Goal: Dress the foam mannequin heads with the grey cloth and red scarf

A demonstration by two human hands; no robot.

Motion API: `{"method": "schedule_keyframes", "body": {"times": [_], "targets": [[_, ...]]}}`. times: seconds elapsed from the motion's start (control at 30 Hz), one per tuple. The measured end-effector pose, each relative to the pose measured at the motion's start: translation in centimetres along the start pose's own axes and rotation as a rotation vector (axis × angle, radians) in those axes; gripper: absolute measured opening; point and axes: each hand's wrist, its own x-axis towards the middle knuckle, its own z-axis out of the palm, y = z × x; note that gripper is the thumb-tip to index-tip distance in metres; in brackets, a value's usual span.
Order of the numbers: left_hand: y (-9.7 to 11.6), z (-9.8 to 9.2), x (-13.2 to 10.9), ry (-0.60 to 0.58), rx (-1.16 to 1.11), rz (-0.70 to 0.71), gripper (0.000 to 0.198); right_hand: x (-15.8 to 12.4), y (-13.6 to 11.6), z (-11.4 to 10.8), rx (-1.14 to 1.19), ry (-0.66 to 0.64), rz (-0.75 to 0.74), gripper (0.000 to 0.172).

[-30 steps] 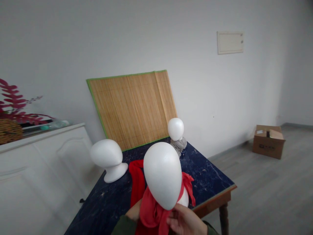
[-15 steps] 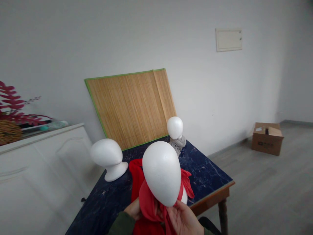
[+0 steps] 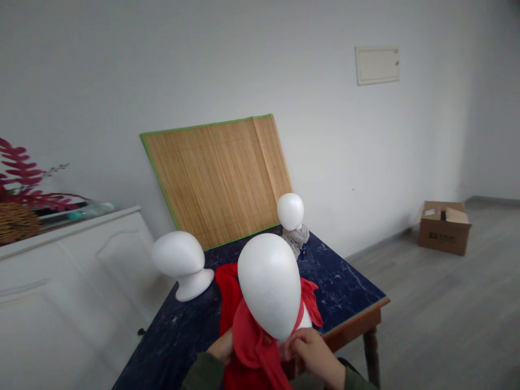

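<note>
A white foam mannequin head [image 3: 270, 283] stands close in front of me on the dark blue marbled table [image 3: 345, 290]. A red scarf [image 3: 254, 346] is wrapped around its neck, and one end trails back over the table. My left hand [image 3: 222, 348] grips the red cloth at the left of the neck. My right hand [image 3: 314, 355] has its fingers closed on the scarf just under the chin.
Two more white foam heads stand on the table: one [image 3: 181, 264] at the left, one [image 3: 291, 213] at the back with a grey scarf [image 3: 296, 238]. A bamboo mat [image 3: 217, 176] leans on the wall. White cabinet [image 3: 60, 281] at left, cardboard box [image 3: 444, 226] on the floor.
My right hand turned from palm-up under the chin to palm-down, closing its fingers on the scarf. The view shifted slightly; the left hand stayed on the cloth.
</note>
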Motion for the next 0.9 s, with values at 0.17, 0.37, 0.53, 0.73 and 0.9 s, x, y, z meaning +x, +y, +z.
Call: {"method": "schedule_keyframes", "body": {"times": [0.17,0.37,0.53,0.73,0.9], "targets": [[-0.2,-1.6,0.3,-0.235,0.218,0.150,0.027,3.3,-1.5,-7.1,-0.458,0.629,-0.459,0.033],[-0.8,-1.1,0.2,-0.202,0.443,0.324,0.052,6.5,-2.9,-9.2,-0.679,0.403,-0.343,0.018],[-1.1,-0.8,0.3,-0.220,0.395,0.261,0.045,4.6,-0.8,-8.3,-0.528,0.307,-0.264,0.026],[-1.6,-1.0,0.0,-0.219,0.381,0.275,0.050,3.9,-0.6,-8.1,-0.719,0.403,-0.309,0.039],[-1.7,-0.9,-0.1,-0.212,0.411,0.266,0.042,4.0,-2.5,-7.8,-0.973,0.364,-0.266,0.019]]}}
